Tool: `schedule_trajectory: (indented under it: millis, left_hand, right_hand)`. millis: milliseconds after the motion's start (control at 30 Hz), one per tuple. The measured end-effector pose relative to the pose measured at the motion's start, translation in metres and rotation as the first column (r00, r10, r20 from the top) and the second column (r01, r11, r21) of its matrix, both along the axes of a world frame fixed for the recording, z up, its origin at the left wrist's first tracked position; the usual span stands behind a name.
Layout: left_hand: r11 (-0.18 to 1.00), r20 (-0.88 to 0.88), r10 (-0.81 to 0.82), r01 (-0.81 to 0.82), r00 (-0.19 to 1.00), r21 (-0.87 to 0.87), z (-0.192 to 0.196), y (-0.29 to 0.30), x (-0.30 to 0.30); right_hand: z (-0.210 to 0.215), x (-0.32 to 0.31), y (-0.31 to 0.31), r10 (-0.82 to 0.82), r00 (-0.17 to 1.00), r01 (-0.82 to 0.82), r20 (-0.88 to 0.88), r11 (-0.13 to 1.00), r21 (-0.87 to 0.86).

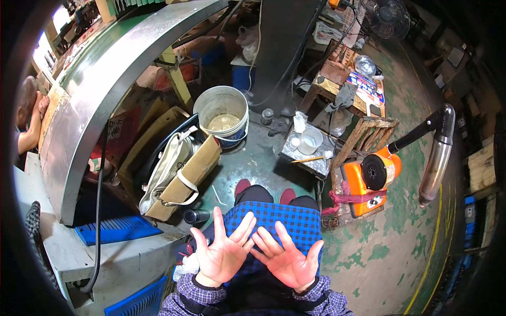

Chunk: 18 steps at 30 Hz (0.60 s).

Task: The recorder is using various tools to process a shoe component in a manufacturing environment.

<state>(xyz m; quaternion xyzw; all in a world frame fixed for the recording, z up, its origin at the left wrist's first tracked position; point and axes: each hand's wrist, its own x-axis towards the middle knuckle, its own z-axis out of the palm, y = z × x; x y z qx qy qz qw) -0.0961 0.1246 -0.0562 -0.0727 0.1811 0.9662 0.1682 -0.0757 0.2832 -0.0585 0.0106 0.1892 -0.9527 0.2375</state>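
Both palms face up with fingers spread, above a blue and black checked cloth [287, 216] over my lap. My left hand [224, 258] holds nothing. Beside it, my right hand [292, 258] is empty too, its thumb pointing outward. The fingers of the two hands come close together in the middle. Purple checked sleeves cover both forearms. Left of my knees stands a cardboard box [203, 171] with a white strapped bag [171, 168] against it. A dark cylindrical bottle or cup [196, 216] lies near my left fingertips.
A white bucket [240, 108] stands ahead. A small table [316, 166] with a plastic tub [310, 141] is ahead right. An orange machine [361, 184] with a metal tube [437, 168] stands right. A metal-edged workbench [89, 121] curves along the left, where another person's hand [42, 105] rests.
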Motion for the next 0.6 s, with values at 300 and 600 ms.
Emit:
schedule_trajectory:
  millis: [300, 600]
  left_hand:
    - [0.99, 0.087, 0.031, -0.043, 0.996, 0.138, -0.006, -0.001, -0.001]
    - [0.962, 0.147, 0.064, -0.1, 0.987, 0.254, -0.011, -0.002, 0.0]
  right_hand:
    - [-0.004, 0.0, 0.001, -0.021, 0.999, 0.021, 0.039, 1.0, 0.001]
    - [-0.005, 0.001, 0.0, -0.04, 0.999, 0.04, 0.001, 0.999, 0.025]
